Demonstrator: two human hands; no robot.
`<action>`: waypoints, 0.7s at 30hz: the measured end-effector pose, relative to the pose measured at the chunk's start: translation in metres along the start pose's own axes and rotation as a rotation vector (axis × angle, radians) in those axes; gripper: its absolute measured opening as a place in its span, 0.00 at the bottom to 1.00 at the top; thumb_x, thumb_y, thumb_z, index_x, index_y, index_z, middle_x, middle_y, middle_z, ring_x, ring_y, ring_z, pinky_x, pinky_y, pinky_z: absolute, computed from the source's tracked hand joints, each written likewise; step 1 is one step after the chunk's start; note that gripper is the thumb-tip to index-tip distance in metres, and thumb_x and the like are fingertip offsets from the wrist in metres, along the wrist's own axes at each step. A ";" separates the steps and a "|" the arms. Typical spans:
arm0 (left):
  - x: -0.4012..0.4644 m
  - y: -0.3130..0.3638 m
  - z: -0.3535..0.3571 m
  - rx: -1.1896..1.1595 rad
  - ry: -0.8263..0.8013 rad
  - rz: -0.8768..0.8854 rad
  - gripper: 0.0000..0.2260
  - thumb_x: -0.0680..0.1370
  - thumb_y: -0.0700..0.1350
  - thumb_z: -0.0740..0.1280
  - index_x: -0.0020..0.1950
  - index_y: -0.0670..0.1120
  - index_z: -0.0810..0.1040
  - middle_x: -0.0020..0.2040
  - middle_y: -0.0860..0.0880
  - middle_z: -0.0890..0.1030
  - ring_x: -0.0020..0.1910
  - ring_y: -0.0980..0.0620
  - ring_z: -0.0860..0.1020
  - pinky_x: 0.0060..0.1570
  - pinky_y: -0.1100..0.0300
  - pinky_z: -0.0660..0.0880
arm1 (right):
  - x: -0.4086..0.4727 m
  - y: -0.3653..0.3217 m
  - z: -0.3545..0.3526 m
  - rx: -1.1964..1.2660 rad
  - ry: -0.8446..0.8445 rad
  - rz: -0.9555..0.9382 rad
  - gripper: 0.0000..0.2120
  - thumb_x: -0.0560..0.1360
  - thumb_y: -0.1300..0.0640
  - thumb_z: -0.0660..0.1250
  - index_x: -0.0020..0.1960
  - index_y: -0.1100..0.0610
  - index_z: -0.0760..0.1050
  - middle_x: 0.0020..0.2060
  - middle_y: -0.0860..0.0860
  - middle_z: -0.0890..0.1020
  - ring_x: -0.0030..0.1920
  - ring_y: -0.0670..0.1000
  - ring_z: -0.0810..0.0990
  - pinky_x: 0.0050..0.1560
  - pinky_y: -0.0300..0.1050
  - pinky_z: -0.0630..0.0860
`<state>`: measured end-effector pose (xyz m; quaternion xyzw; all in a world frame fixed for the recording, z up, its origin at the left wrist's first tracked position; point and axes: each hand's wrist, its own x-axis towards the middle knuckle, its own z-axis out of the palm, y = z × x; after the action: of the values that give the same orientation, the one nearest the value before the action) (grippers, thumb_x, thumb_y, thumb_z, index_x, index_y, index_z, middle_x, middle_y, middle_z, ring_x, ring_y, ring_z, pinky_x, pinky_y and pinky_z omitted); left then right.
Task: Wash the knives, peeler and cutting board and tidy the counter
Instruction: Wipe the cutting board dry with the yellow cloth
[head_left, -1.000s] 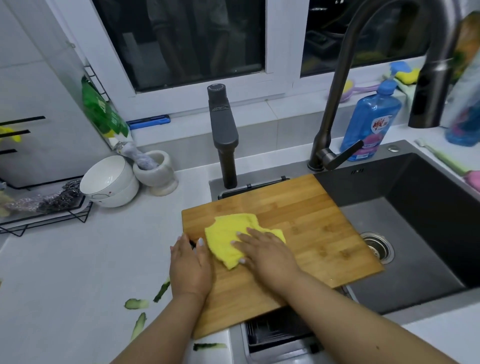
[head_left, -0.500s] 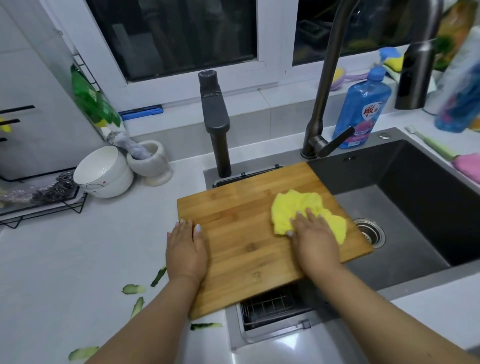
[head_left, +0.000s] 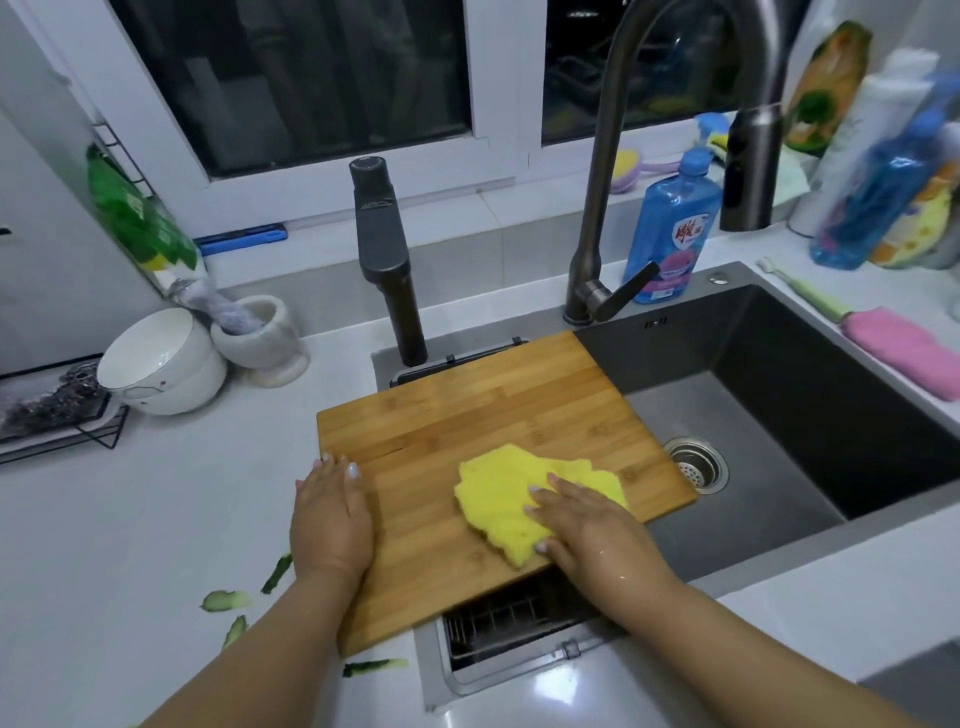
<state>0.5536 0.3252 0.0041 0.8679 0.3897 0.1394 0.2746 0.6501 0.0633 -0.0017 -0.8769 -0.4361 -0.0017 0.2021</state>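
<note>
Right hand (head_left: 592, 525) fingers spread flat on a crumpled yellow cloth (head_left: 511, 499), left hand (head_left: 332, 514) open, palm pressing the left edge of a striped bamboo cutting board (head_left: 467, 431), board bridging counter (head_left: 130, 519) and dark sink (head_left: 831, 415), green peels (head_left: 226, 600) near left.

The white surface (head_left: 130, 519) carries a cutting board (head_left: 467, 415), stacked bowls (head_left: 161, 364), a mortar (head_left: 260, 338), and apparently vegetable peelings (head_left: 226, 600).
</note>
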 end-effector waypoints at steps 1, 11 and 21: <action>0.000 0.001 0.001 0.007 -0.001 0.002 0.23 0.84 0.50 0.47 0.74 0.38 0.65 0.75 0.42 0.64 0.76 0.48 0.59 0.76 0.57 0.47 | -0.003 0.013 -0.008 -0.005 0.031 0.058 0.16 0.63 0.51 0.73 0.51 0.51 0.83 0.54 0.47 0.83 0.58 0.52 0.81 0.58 0.51 0.73; 0.000 0.004 0.002 0.003 0.004 -0.009 0.22 0.84 0.49 0.49 0.74 0.39 0.65 0.75 0.44 0.64 0.76 0.49 0.59 0.75 0.59 0.47 | 0.069 0.039 -0.013 0.087 0.119 0.550 0.20 0.79 0.53 0.62 0.69 0.57 0.71 0.71 0.53 0.69 0.75 0.53 0.59 0.70 0.44 0.57; 0.003 -0.001 0.005 0.031 0.000 0.006 0.22 0.84 0.49 0.49 0.73 0.40 0.67 0.75 0.44 0.65 0.76 0.51 0.58 0.75 0.60 0.47 | 0.131 -0.072 0.053 0.172 -0.141 0.084 0.20 0.79 0.53 0.61 0.70 0.57 0.69 0.74 0.53 0.63 0.76 0.50 0.55 0.73 0.38 0.43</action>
<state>0.5573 0.3266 -0.0005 0.8734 0.3890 0.1341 0.2606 0.6669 0.2211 -0.0010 -0.8717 -0.4108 0.1060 0.2453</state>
